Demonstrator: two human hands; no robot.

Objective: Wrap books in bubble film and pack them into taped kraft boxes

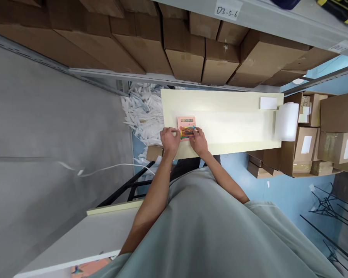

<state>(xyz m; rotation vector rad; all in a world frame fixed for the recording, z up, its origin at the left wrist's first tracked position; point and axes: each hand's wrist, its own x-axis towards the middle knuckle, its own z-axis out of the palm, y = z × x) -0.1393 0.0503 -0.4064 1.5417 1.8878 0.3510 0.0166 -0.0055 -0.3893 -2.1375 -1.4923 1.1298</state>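
A small flat pink booklet or packet (186,120), with large lettering at its top and a multicoloured picture below, lies on the pale cream tabletop (229,116) near its left end. My left hand (170,140) is at its lower left edge, fingers curled and the thumb pressed toward them in a pinch. On the opposite side my right hand (199,143) grips the lower right part, its thumb and fingertips resting over the picture. What exactly lies between the fingertips is too small to make out.
A white roll (287,121) and a white card (268,103) occupy the table's right end. Cardboard boxes (185,65) fill the shelf above; more boxes (306,144) stand right. White paper strips (146,110) heap at left, by a grey wall (60,127). Another surface (84,239) is lower left.
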